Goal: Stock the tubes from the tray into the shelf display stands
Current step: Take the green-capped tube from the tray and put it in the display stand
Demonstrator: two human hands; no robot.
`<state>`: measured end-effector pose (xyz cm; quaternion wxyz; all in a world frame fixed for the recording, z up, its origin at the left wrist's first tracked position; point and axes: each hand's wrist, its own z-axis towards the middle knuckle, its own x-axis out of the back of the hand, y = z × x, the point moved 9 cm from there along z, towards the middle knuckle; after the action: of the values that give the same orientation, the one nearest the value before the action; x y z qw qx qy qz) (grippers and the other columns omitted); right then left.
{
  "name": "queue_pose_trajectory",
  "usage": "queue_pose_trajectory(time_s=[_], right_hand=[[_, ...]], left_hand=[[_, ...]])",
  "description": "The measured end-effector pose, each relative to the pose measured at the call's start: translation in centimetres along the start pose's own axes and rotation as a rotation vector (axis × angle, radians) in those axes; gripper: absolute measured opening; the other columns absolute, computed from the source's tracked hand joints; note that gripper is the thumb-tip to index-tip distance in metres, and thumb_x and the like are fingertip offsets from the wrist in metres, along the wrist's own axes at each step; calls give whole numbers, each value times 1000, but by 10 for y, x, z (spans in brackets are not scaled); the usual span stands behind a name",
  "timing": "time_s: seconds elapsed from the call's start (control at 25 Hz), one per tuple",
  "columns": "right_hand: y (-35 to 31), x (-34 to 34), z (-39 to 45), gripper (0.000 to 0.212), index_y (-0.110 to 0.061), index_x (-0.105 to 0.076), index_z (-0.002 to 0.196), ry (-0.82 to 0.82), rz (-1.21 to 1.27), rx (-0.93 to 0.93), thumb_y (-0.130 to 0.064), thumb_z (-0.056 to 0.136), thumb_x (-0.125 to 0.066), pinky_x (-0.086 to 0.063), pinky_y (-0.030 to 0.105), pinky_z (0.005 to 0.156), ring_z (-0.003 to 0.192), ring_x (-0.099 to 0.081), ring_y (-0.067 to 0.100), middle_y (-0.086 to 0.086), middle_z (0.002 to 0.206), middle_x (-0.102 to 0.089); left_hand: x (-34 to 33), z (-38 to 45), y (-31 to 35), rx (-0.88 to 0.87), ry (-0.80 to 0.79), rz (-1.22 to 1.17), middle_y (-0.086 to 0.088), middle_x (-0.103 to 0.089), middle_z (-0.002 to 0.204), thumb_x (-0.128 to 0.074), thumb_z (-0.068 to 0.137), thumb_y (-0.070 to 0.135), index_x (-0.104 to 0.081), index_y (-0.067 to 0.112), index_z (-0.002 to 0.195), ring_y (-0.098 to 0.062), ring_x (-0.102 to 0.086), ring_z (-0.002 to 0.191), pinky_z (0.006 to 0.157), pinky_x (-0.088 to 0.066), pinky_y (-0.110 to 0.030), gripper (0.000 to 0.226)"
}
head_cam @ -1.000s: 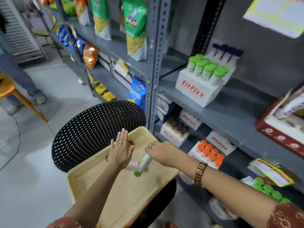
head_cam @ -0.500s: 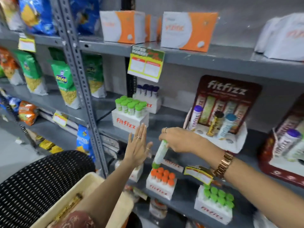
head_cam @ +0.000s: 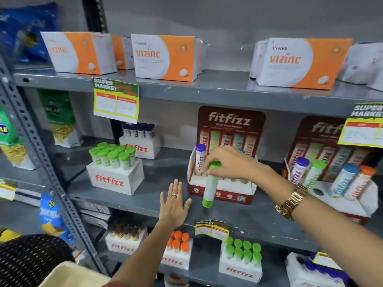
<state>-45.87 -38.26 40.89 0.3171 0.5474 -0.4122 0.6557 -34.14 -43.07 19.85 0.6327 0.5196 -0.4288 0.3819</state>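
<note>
My right hand [head_cam: 230,162] grips a white tube with a green cap [head_cam: 209,187] near its top end, holding it upright in front of the red fitfizz display stand [head_cam: 222,193] on the middle shelf. That stand holds a purple-capped tube [head_cam: 200,160] at its left; my hand hides its other slots. My left hand [head_cam: 174,204] is open, fingers spread, raised in front of the shelf edge just left of the tube, holding nothing. A corner of the beige tray [head_cam: 70,276] shows at the bottom left.
A second red stand [head_cam: 335,183] with several tubes sits at the right. White fitfizz boxes of green-capped tubes [head_cam: 115,168] and purple-capped tubes [head_cam: 141,139] stand to the left. Vizinc boxes [head_cam: 165,56] fill the top shelf. A black mesh chair back [head_cam: 31,259] is at the bottom left.
My right hand has carried the green-capped tube up from the tray to the red display stand. My left hand has risen alongside it, still open. My view has lifted to the shelves.
</note>
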Motion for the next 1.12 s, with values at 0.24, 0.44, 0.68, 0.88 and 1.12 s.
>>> queue_pose_trajectory(time_s=[0.24, 0.44, 0.68, 0.88, 1.12], right_hand=[[30, 4, 11, 37, -26, -63, 68, -37, 201, -158, 11, 70, -67, -62, 43, 59, 69, -73, 33, 3, 100, -61], [33, 9, 15, 25, -28, -61, 74, -43, -62, -149, -15, 66, -81, -49, 33, 57, 79, -56, 18, -2, 86, -60], [50, 17, 18, 38, 5, -66, 80, 64, -27, -256, -28, 67, -80, -28, 24, 41, 49, -39, 15, 5, 57, -48], [57, 13, 27, 45, -7, -63, 113, 93, 20, -297, -25, 75, -77, -40, 26, 54, 87, -59, 23, 7, 105, -53], [68, 7, 50, 53, -11, -55, 125, 111, -64, -399, -30, 79, -76, -42, 39, 96, 112, -55, 28, 9, 122, -59]], left_hand=[[-23, -5, -3, 3, -64, 147, -8, 9, 156, -12, 96, 48, 6, 9, 145, -20, 7, 143, 116, 4, -44, 65], [-23, -6, -3, -1, -73, 167, -8, 10, 156, -14, 97, 47, 6, 9, 145, -21, 9, 143, 115, 5, -44, 64], [-24, -6, -2, -1, -89, 175, -8, 11, 156, -12, 96, 49, 7, 10, 145, -22, 11, 143, 115, 8, -43, 65], [-26, -5, -2, 7, -100, 186, -8, 11, 156, -11, 96, 51, 7, 12, 145, -22, 12, 142, 114, 10, -43, 65], [-27, -4, -4, 14, -111, 175, -8, 12, 156, -12, 96, 52, 7, 12, 145, -23, 12, 142, 113, 10, -43, 66]])
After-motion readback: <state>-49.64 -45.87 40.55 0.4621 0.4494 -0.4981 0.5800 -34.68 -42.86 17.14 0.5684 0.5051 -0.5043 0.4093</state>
